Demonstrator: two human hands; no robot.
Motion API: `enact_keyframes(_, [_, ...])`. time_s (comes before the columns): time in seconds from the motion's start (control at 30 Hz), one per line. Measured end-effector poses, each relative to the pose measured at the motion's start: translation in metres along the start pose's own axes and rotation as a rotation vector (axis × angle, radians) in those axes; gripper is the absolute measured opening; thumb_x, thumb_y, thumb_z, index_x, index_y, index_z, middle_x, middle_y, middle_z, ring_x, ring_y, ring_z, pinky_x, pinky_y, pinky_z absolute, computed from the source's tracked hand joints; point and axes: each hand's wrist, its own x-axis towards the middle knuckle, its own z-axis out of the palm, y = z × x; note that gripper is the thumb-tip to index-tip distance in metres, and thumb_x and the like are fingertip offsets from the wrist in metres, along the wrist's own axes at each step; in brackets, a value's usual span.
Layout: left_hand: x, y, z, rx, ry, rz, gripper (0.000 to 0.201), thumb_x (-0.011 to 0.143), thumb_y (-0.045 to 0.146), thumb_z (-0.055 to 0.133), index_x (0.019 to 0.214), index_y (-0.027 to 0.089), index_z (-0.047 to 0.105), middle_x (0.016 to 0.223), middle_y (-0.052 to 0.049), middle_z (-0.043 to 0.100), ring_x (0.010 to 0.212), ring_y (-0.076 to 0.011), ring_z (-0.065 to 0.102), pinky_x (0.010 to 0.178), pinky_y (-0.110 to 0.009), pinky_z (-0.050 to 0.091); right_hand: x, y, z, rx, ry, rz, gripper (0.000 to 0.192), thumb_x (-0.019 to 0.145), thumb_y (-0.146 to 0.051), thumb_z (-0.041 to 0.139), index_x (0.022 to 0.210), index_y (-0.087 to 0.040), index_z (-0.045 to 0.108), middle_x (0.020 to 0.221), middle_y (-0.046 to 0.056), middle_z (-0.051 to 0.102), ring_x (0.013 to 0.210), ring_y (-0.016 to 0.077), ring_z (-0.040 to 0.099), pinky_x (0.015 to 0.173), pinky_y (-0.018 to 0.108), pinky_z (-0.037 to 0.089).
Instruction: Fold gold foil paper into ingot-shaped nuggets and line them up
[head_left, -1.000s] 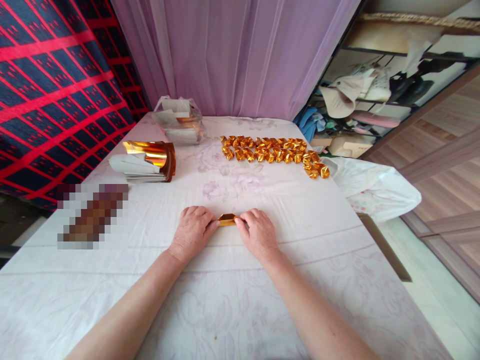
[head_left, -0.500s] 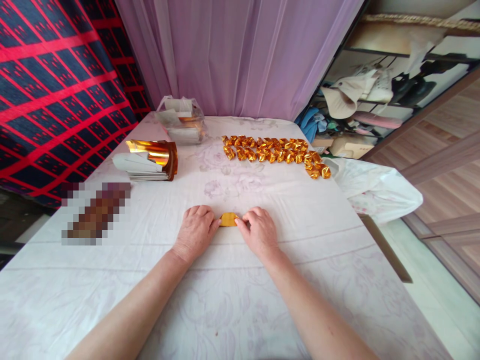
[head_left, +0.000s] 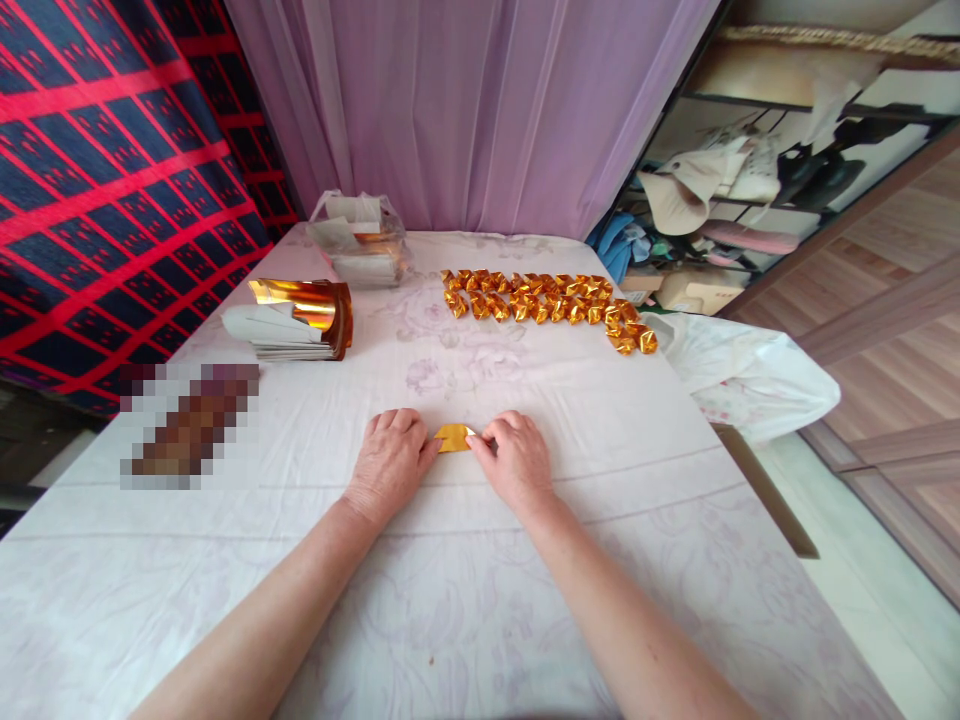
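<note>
A small folded piece of gold foil [head_left: 454, 437] lies on the cloth-covered table [head_left: 465, 590], between the person's 2 hands. The left hand [head_left: 391, 452] pinches its left end between thumb and fingers; the right hand [head_left: 519, 452] pinches its right end the same way. Beyond, to the right, crumpled-looking gold pieces [head_left: 555, 300] stand in 2 long rows with a short cluster at the near right end. To the left sits a stack of gold and pale sheets [head_left: 289, 338], with a clear plastic bag [head_left: 360, 245] of similar sheets behind it, near the purple curtain [head_left: 465, 110].
</note>
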Motion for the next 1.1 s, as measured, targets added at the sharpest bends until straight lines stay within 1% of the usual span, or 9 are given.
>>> enact_keyframes(0.13, [0.0003, 0.001, -0.0025, 0.037, -0.036, -0.007, 0.028, 0.095, 0.036, 0.051, 0.081, 0.017, 0.066, 0.097, -0.009, 0.062, 0.09, -0.0255, 0.055, 0.081, -0.041, 0.044, 0.0003, -0.0009, -0.001, -0.013, -0.005, 0.009, 0.024, 0.087, -0.036, 0.066, 0.069, -0.021, 0.063, 0.08, 0.005, 0.062, 0.08, 0.0194, 0.056, 0.074, 0.031, 0.039])
enact_keyframes(0.33, [-0.0013, 0.0008, -0.0014, 0.027, -0.025, -0.003, 0.026, 0.097, 0.032, 0.048, 0.088, 0.017, 0.067, 0.101, -0.01, 0.062, 0.093, -0.0268, 0.055, 0.083, -0.042, 0.044, 0.0009, -0.0006, -0.0015, -0.001, -0.006, 0.005, 0.024, 0.087, -0.035, 0.067, 0.068, -0.021, 0.063, 0.079, 0.004, 0.062, 0.08, 0.0195, 0.056, 0.074, 0.031, 0.038])
enact_keyframes(0.47, [-0.0016, 0.0023, -0.0023, 0.05, -0.047, -0.009, 0.026, 0.097, 0.033, 0.049, 0.091, 0.016, 0.068, 0.102, -0.01, 0.063, 0.094, -0.0274, 0.056, 0.083, -0.043, 0.044, 0.0006, -0.0002, -0.0005, 0.01, 0.004, 0.011, 0.023, 0.086, -0.035, 0.068, 0.068, -0.021, 0.063, 0.079, 0.004, 0.062, 0.08, 0.0196, 0.056, 0.073, 0.031, 0.038])
enact_keyframes(0.63, [-0.0005, 0.0031, -0.0039, 0.055, -0.07, -0.022, 0.026, 0.096, 0.034, 0.05, 0.091, 0.016, 0.069, 0.103, -0.01, 0.063, 0.096, -0.0279, 0.056, 0.085, -0.043, 0.045, 0.0, 0.0004, 0.0008, 0.011, 0.014, 0.012, 0.023, 0.085, -0.034, 0.069, 0.068, -0.021, 0.062, 0.079, 0.004, 0.062, 0.079, 0.0196, 0.056, 0.073, 0.031, 0.038])
enact_keyframes(0.9, [-0.0009, 0.0014, -0.0025, 0.066, -0.051, -0.019, 0.025, 0.094, 0.035, 0.053, 0.086, 0.016, 0.067, 0.101, -0.01, 0.062, 0.095, -0.0276, 0.055, 0.086, -0.044, 0.045, -0.0003, 0.0017, 0.0024, 0.027, 0.038, 0.001, 0.024, 0.087, -0.034, 0.067, 0.067, -0.022, 0.059, 0.079, 0.004, 0.062, 0.078, 0.0199, 0.056, 0.073, 0.031, 0.04])
enact_keyframes(0.97, [-0.0016, 0.0008, -0.0029, 0.057, -0.049, -0.023, 0.024, 0.093, 0.035, 0.054, 0.083, 0.017, 0.066, 0.101, -0.01, 0.062, 0.094, -0.0277, 0.055, 0.084, -0.043, 0.045, -0.0006, 0.0026, 0.0035, 0.036, 0.051, -0.002, 0.023, 0.087, -0.035, 0.066, 0.069, -0.022, 0.059, 0.08, 0.004, 0.062, 0.079, 0.0203, 0.056, 0.073, 0.032, 0.04])
enact_keyframes(1.1, [-0.0031, -0.0002, -0.0037, 0.025, -0.046, -0.03, 0.022, 0.092, 0.034, 0.055, 0.08, 0.018, 0.063, 0.102, -0.01, 0.062, 0.093, -0.0274, 0.055, 0.083, -0.043, 0.045, -0.0011, 0.0038, 0.0038, 0.056, 0.053, -0.021, 0.012, 0.087, -0.032, 0.066, 0.081, -0.022, 0.061, 0.085, 0.005, 0.064, 0.083, 0.0216, 0.057, 0.074, 0.032, 0.041])
